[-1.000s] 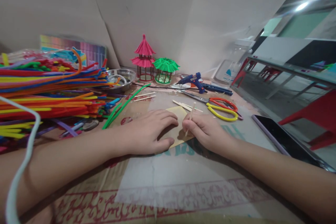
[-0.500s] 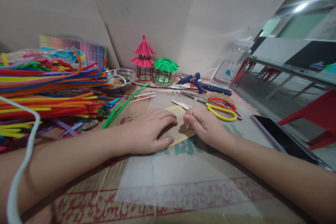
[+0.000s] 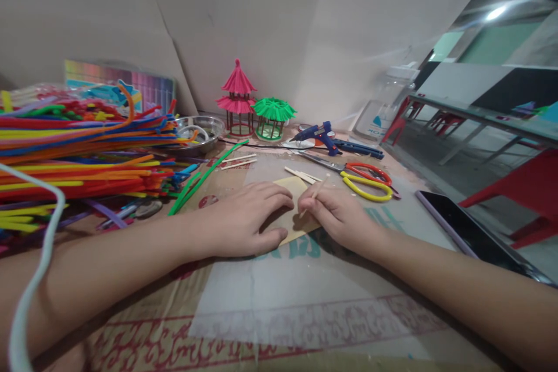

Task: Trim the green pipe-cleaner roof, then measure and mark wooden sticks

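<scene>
Across the cardboard-covered bench point(image 3: 152, 296), a great heap of pipe cleaners point(image 3: 87, 133) crowds the left side, with a pink hut point(image 3: 238, 99) and a smaller green hut point(image 3: 274, 110) standing at the back and scissors point(image 3: 367, 181) lying off to the right. Here in the middle, the left hand point(image 3: 250, 218) lies palm down, thumb and fingers apart, over part of the yellow paper point(image 3: 299, 228), while the right hand point(image 3: 333, 212) sits at the paper's right edge, grip clamped on a thin stick point(image 3: 321, 184)! It's tilted above the paper, though whether its lower tip touches, I can't tell.
</scene>
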Demonstrator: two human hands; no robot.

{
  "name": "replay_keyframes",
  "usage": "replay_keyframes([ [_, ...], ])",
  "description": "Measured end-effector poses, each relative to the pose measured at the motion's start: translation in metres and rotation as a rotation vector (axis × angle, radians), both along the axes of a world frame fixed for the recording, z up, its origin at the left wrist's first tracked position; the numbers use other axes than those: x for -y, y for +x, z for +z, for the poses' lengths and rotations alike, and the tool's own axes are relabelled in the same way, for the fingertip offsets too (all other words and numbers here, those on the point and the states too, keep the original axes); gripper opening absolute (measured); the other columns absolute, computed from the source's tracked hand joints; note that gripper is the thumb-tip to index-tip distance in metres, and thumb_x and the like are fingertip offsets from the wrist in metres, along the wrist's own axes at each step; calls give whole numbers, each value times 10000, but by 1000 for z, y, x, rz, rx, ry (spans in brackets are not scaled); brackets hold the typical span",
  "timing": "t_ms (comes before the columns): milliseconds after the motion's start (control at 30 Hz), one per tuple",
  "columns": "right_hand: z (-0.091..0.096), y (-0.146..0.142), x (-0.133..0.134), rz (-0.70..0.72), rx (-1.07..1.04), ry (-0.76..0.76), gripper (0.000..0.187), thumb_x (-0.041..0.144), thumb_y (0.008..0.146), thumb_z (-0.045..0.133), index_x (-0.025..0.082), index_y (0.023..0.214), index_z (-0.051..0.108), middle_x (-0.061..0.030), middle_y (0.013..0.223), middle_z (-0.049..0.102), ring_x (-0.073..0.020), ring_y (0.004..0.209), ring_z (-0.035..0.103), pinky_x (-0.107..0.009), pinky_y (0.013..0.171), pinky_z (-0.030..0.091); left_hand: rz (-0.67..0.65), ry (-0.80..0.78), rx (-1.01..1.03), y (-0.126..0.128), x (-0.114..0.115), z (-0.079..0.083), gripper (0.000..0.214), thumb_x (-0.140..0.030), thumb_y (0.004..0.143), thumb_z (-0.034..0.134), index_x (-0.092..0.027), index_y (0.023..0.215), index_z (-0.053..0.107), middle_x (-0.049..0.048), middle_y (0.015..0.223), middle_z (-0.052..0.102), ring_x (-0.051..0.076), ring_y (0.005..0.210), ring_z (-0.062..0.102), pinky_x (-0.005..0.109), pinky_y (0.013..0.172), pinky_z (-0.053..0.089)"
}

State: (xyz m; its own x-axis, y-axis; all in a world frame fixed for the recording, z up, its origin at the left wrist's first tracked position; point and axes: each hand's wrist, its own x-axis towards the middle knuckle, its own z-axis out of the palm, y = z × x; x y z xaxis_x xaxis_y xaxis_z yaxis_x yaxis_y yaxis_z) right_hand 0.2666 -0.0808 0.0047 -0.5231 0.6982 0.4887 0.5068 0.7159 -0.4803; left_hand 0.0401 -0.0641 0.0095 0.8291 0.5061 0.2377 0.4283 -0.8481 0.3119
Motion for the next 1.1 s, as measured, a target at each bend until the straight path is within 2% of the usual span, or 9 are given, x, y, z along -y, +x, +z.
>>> replay_keyframes([
  [133, 1, 0, 0, -77, 56, -22, 373, 320, 1026, 405, 209, 712, 573, -28, 721, 671, -173, 710, 621, -288, 675, 440, 8, 6, -9, 0, 0, -1, 385, -330, 878, 575, -161, 1223, 603, 119, 1297, 615, 290, 1215, 565, 477, 1068, 445],
  [300, 0, 0, 0, 20, 11, -1, 364, 312, 1031, 396, 204, 743, 591, -32, 755, 682, -168, 743, 635, -286, 717, 458, -5, -3, -16, 1, 0, 1, 361, -322, 879, 567, -160, 1199, 606, 118, 1284, 618, 280, 1203, 566, 459, 1062, 449],
  [433, 1, 1, -1, -91, 36, -30, 352, 292, 1017, 412, 206, 716, 574, -17, 700, 654, -162, 680, 609, -277, 649, 432, 12, -9, -32, 0, 1, 2, 369, -330, 886, 559, -169, 1215, 601, 123, 1306, 607, 289, 1220, 557, 473, 1072, 437],
  [600, 1, -2, 1, 0, 7, -45, 369, 314, 1010, 418, 205, 711, 604, -35, 759, 690, -172, 752, 632, -306, 729, 466, -2, -6, -18, 0, 0, 1, 372, -325, 884, 569, -164, 1217, 599, 117, 1293, 614, 281, 1209, 562, 458, 1068, 442],
  [667, 1, -2, 0, -51, -55, -144, 347, 330, 998, 439, 207, 730, 621, -31, 757, 693, -168, 738, 641, -306, 721, 480, 5, -6, -20, 0, 0, 0, 378, -316, 881, 570, -162, 1224, 598, 122, 1298, 609, 288, 1215, 558, 467, 1073, 435],
  [767, 0, -1, -3, -123, -292, -444, 266, 404, 966, 516, 210, 810, 609, -6, 691, 682, -162, 663, 661, -297, 662, 512, 28, -19, 17, 1, 1, 1, 344, -304, 893, 576, -169, 1209, 608, 116, 1265, 623, 280, 1199, 566, 457, 1057, 442],
  [867, 0, 2, -6, -12, -604, -674, 265, 468, 883, 664, 219, 900, 574, 8, 693, 709, -175, 671, 700, -328, 710, 562, 32, -8, 140, 1, 2, 2, 227, -306, 943, 560, -177, 1106, 652, 97, 1159, 651, 239, 1115, 592, 404, 996, 468],
  [967, -1, 3, -5, 76, -724, -759, 293, 467, 836, 736, 221, 912, 596, -9, 731, 743, -189, 729, 720, -372, 794, 574, 24, 20, 243, 2, 4, 6, 166, -286, 970, 557, -182, 1002, 683, 79, 1073, 661, 209, 1053, 601, 363, 953, 472],
  [1100, -2, 2, -4, 58, -756, -848, 295, 444, 790, 787, 213, 912, 652, -26, 741, 754, -207, 758, 733, -371, 777, 576, 16, 41, 321, 2, 6, 11, 129, -227, 974, 562, -189, 952, 684, 51, 1006, 672, 183, 1007, 606, 337, 931, 466],
])
